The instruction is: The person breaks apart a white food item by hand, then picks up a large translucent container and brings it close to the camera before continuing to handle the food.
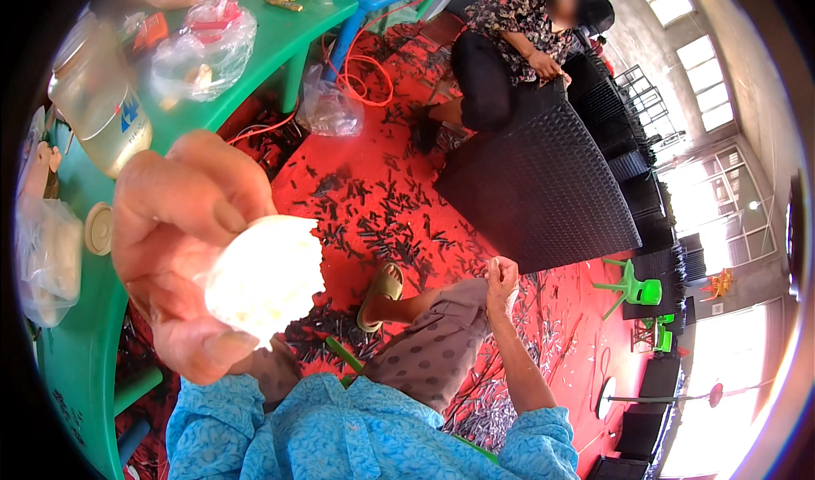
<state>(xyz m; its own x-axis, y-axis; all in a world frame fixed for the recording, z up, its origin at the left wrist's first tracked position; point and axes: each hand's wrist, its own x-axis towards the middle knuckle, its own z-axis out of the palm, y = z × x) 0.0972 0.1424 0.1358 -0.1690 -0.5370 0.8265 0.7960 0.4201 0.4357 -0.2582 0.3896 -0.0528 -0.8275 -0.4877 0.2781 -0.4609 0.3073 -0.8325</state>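
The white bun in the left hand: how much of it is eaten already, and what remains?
Done: the white bun has a ragged bitten edge on its right side, so part looks eaten. In hand: the left hand holds it up close to the camera; the right hand rests closed on the knee, and whether it holds anything is unclear. Left: most of the bun remains.

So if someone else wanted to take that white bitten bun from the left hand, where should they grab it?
Probably by the white bun's free right edge, coming from the right: the left hand wraps its left side, thumb below, fingers on top. It looks soft, so grip lightly.
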